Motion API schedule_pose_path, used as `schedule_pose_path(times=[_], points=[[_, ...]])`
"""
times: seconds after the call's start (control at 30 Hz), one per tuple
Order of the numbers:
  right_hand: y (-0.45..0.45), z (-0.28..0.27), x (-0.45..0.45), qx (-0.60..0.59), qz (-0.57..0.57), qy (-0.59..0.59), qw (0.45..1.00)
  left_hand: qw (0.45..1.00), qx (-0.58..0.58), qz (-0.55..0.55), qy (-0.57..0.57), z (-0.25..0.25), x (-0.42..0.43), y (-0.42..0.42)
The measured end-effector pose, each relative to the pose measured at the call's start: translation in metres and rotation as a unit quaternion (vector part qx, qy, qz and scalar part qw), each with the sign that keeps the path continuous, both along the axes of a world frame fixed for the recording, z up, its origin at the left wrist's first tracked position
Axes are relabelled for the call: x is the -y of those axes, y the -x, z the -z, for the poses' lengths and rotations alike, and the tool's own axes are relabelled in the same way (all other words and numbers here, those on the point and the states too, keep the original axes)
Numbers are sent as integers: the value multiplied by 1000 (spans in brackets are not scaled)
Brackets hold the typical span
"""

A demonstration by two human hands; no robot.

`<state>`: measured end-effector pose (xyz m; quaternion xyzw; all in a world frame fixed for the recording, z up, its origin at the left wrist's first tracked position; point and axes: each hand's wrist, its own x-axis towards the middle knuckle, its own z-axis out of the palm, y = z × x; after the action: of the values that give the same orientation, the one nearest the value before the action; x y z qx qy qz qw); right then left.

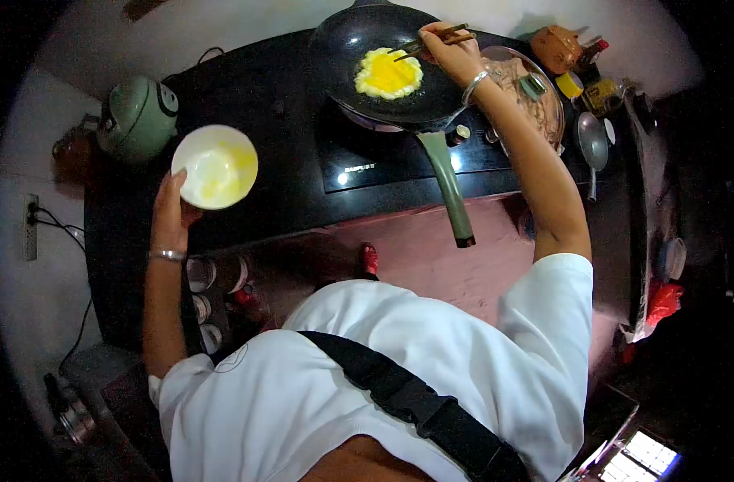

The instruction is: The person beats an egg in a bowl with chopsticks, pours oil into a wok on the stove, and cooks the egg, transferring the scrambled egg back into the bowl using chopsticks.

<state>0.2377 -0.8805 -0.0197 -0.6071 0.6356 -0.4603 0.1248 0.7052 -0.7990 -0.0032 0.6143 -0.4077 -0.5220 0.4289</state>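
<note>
My left hand (174, 202) grips a white bowl (197, 173) by its rim, tilted so that its inside faces me, with a smear of yellow egg on the inner wall. In my right hand (454, 55) is a pair of dark chopsticks (433, 44), their tips at the upper right of the egg (389, 74). The egg lies in a black wok (347, 36), with a yellow middle and a pale, puffed edge. The wok stands on the stove, its green handle (442, 181) pointing toward me.
A green rice cooker (138, 119) stands at the left of the black counter (246, 88). Right of the wok are a round tray (556, 104), a brown pot (555, 48), several jars and bottles, and a metal ladle (592, 145). Below the counter, several containers (202, 275) stand at left.
</note>
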Motion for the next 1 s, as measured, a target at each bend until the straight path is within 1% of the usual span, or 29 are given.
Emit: schedule_pose_path(times=[0.03,0.1,0.13,0.23,0.27,0.37,0.4,0.43,0.5,0.6,0.63,0.7,0.73,0.77,0.83,0.9,0.93,0.97,1.0], points=[[-1,3,7,-32,6,6,999,1000,12,0,-17,8,-7,-15],[-3,5,18,-21,4,-28,999,999,11,-21,-25,18,-21,-29],[-6,7,24,-15,4,-45,999,999,-9,-24,-24,22,-27,-34],[-11,15,37,-42,-13,-12,999,998,-52,-35,-31,30,-41,-45],[-15,16,40,-104,-28,0,994,997,-57,-42,-40,37,-43,-52],[-30,22,41,-154,-35,-18,987,997,-56,-38,-42,43,-46,-59],[-39,22,37,-169,-45,14,985,997,-47,-40,-42,45,-47,-60],[-46,19,32,-172,-66,-1,983,998,-38,-43,-41,46,-47,-61],[-55,16,27,-146,-93,-42,984,997,-42,-50,-43,45,-48,-62],[-63,1,3,37,-149,-131,979,997,-55,-36,-39,45,-47,-63],[-61,-5,-7,48,-141,-164,975,997,-61,-27,-35,45,-46,-64],[-47,-18,-27,69,-123,-230,963,997,-45,-44,-48,40,-48,-59],[-37,-23,-36,58,-108,-242,963,996,-37,-53,-54,38,-49,-57],[-24,-32,-42,44,-135,-279,950,997,-38,-53,-52,38,-49,-56],[-8,-49,-54,32,-88,-295,951,997,-40,-53,-46,37,-49,-54],[7,-63,-62,69,-60,-272,958,998,-34,-38,-40,43,-46,-58],[12,-73,-62,56,-59,-264,961,998,-31,-30,-37,45,-45,-59],[12,-84,-62,67,-43,-274,958,998,-34,-26,-41,41,-45,-56],[15,-85,-59,85,-50,-249,964,998,-36,-22,-46,35,-46,-52]])
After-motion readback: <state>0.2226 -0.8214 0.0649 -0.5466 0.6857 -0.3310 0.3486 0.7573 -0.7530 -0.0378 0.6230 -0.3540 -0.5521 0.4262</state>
